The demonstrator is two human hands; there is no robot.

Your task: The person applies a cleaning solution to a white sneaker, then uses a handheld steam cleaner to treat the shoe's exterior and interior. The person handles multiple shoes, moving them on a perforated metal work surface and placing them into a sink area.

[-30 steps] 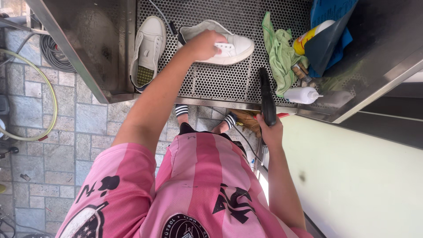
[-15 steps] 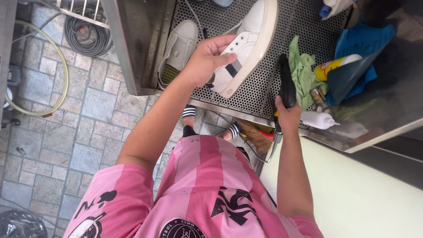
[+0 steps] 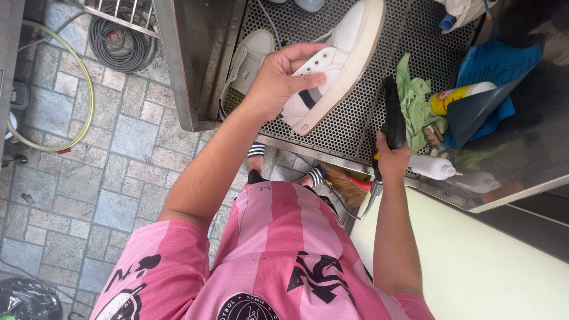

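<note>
Left hand (image 3: 278,80): arm stretched forward, fingers wrapped around the side of a white sneaker (image 3: 332,62), which was held tilted above the perforated metal worktop (image 3: 349,118), sole edge facing right. Right hand (image 3: 391,159): forearm raised, fist closed around a black spray gun (image 3: 392,115), nozzle pointing away over the worktop. Second white sneaker (image 3: 249,59): lying on the worktop, just left of the held one. Green cloth (image 3: 415,101), white squeeze bottle (image 3: 432,167) and yellow spray can (image 3: 459,98): right of the gun

pink striped short-sleeved jersey (image 3: 278,237) — black markings, round black crest, bare forearms, black-and-white striped socks (image 3: 256,149)
</note>
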